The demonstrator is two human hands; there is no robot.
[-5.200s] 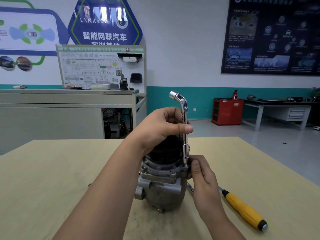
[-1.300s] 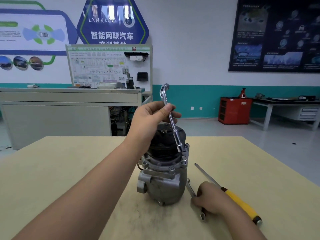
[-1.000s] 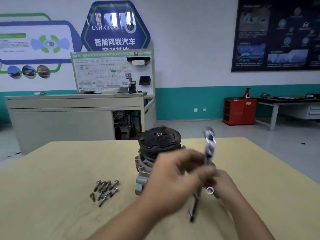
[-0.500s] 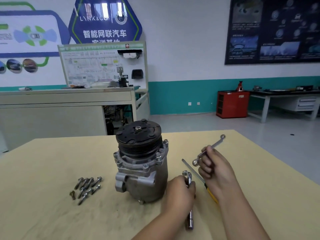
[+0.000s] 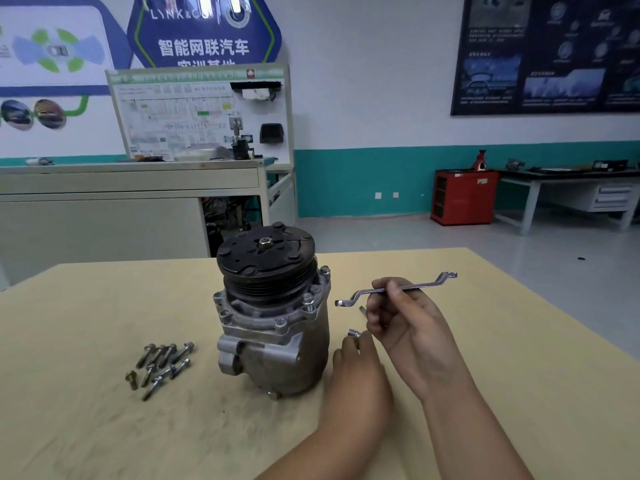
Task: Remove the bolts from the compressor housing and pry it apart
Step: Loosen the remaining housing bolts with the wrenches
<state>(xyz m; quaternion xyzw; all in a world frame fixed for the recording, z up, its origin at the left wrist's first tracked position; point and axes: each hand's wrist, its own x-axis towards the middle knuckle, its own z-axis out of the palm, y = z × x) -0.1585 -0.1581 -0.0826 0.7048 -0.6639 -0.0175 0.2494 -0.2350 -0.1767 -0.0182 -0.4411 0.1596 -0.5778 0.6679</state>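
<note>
One compressor (image 5: 273, 320) stands upright mid-table (image 5: 519, 341), pulley end up. Loose bolts (image 5: 162, 365) lie in one heap to its left, about nine; overlap blurs the count. Right hand (image 5: 405, 323) is raised, thumb and fingers pinching one double-ended ring spanner (image 5: 394, 289) mid-shaft, roughly level. Left hand (image 5: 360, 375) is low, just right of the compressor, over a socket wrench (image 5: 354, 332) with only its tip showing; fingers hidden, hold cannot be told. Bare tabletop runs from the hands to the right edge.

Red cabinet (image 5: 464, 197) by the far wall (image 5: 363, 98). Display board (image 5: 201, 112), apparently a wiring diagram, on grey bench (image 5: 128, 183).
</note>
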